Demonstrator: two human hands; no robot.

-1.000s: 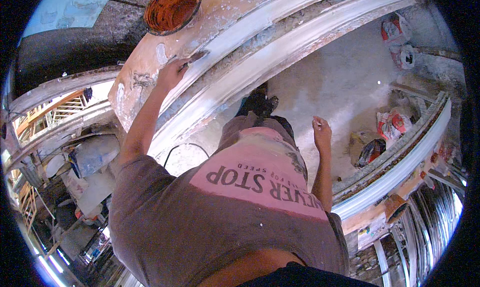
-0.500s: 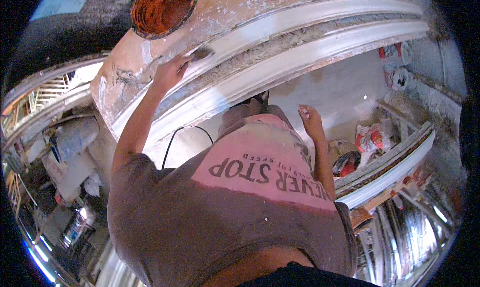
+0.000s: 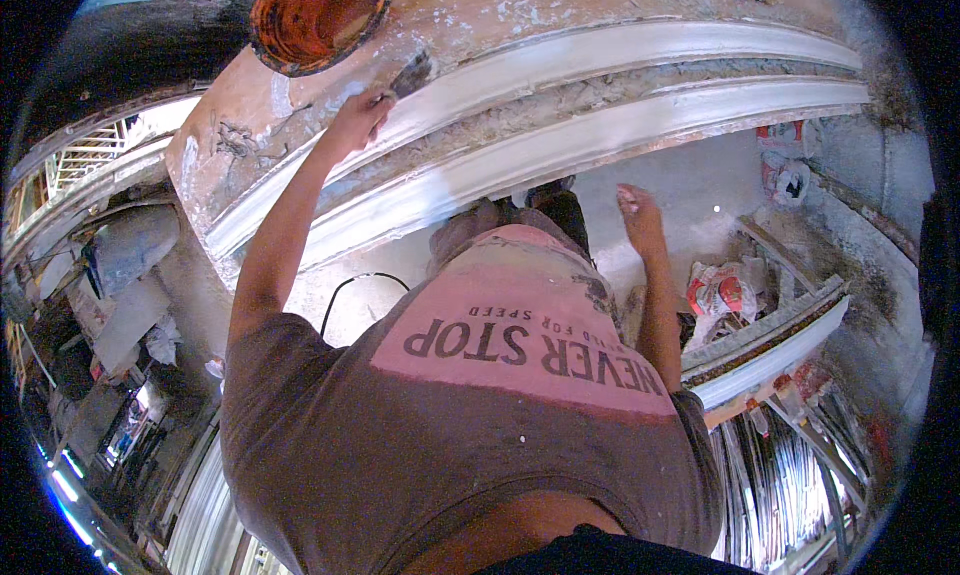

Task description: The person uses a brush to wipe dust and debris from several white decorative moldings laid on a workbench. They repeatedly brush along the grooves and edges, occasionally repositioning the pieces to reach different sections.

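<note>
My left hand (image 3: 357, 125) is closed around a paintbrush with dark bristles (image 3: 412, 73). The bristles are over the stained worktop, just beyond the far edge of a long white moulding (image 3: 520, 68). Most of the handle is hidden by my fingers. Nearer to me runs a second white strip (image 3: 560, 143), with a rough grey band (image 3: 500, 112) between the two. An orange-brown bucket (image 3: 325, 20) with a dark rim is on the worktop beyond my left hand. My right hand (image 3: 641, 218) hangs over the floor with fingers curled and whitish fingertips; I see nothing held in it.
The worktop (image 3: 480, 15) is blotched with plaster-like residue. On the right floor lie red-and-white bags (image 3: 722, 293) beside another white moulding on a support (image 3: 770, 353). A black curved tube or cable (image 3: 340, 293) is near my left side. Sheets and clutter (image 3: 140, 305) fill the left.
The brush has moved from the moulding's far edge to the worktop beyond it. My right hand has shifted slightly to the right, and the whole view has turned a little.
</note>
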